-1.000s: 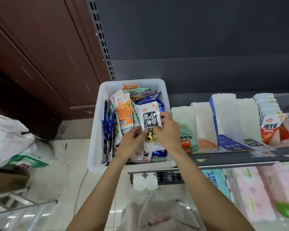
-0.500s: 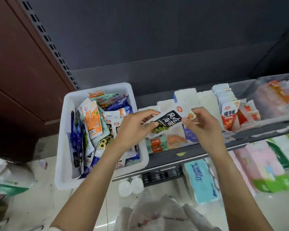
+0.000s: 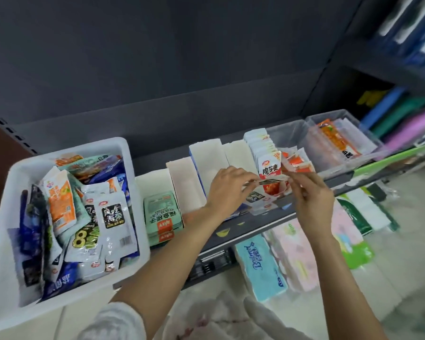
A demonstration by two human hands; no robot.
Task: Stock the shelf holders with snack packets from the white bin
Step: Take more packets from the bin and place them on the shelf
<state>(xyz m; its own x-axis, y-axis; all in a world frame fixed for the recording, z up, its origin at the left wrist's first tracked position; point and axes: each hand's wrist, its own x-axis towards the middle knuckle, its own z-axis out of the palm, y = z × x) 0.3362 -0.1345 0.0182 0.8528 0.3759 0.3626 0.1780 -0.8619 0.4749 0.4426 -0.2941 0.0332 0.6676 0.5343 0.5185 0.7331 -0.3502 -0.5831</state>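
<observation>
Pinched by left hand (image 3: 227, 186) and right hand (image 3: 309, 192) fingers: flat black-and-white snack packet (image 3: 270, 182), edge-on above white cardboard holders (image 3: 204, 155), right of white plastic bin (image 3: 8, 217).

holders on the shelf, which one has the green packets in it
The leftmost white holder, right beside the white bin. It alone holds the stack of green packets; the next holders to its right look empty of green ones.
</observation>
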